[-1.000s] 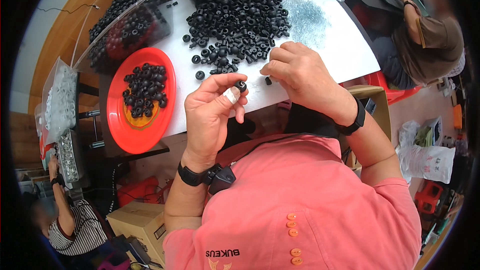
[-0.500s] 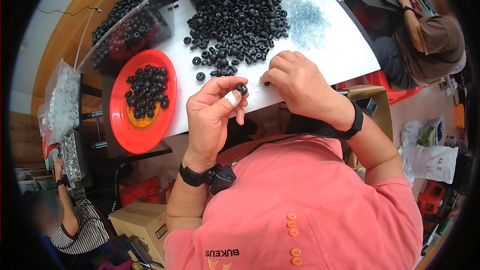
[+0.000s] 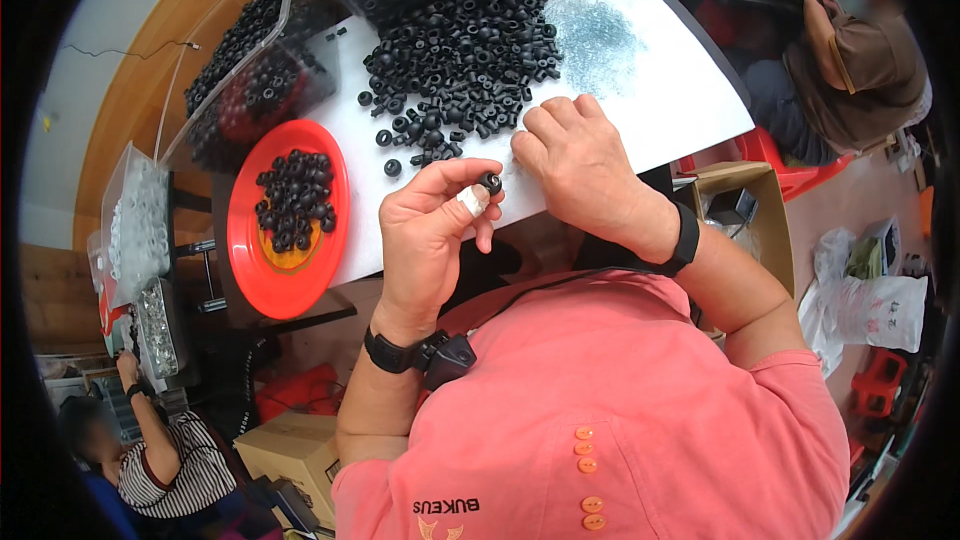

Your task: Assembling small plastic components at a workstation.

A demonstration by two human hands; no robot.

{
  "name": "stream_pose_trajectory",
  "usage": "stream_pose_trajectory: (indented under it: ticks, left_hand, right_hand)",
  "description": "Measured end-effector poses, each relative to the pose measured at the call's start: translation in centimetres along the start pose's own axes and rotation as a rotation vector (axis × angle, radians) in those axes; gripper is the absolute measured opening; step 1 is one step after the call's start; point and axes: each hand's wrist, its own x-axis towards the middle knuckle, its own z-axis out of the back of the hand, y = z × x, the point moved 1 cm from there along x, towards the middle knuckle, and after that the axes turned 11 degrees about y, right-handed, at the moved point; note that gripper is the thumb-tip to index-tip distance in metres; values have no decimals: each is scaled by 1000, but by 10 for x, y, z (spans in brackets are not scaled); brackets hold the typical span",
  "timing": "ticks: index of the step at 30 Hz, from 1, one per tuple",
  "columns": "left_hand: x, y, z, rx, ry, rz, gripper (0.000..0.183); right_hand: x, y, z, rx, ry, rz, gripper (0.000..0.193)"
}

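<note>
My left hand (image 3: 425,230), its thumb wrapped in white tape, pinches a small black ring-like part (image 3: 490,183) with a light spot in its opening. Close by on the right, my right hand (image 3: 585,155) has its fingers curled together over the near part of the white board (image 3: 690,105). Whatever its fingertips hold, if anything, is hidden. Beyond both hands lies a heap of small black round parts (image 3: 460,60), a few strays along its near side. To the left, a red plate (image 3: 335,260) carries a cluster of similar black parts (image 3: 297,195).
Clear plastic bins (image 3: 240,65) of black parts stand at the back and left. Tiny silvery pieces (image 3: 595,40) are spread right of the heap. A cardboard box (image 3: 770,195) sits below the board's right side. Two other people work at far left and right.
The whole view has shifted slightly. My right hand has come a little nearer to my left, and the dark piece seen at its fingertips is now hidden. My left hand keeps its pinch.
</note>
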Motion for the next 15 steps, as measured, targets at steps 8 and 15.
stream_pose_trajectory:
  ticks: [8,15]
  left_hand:
    - [3,0,0,28,-23,44,22]
    - [6,0,-7,32,-50,72,27]
  right_hand:
    - [-7,-3,-5,168,-57,-95,7]
    - [-7,-9,5,402,-124,-93,15]
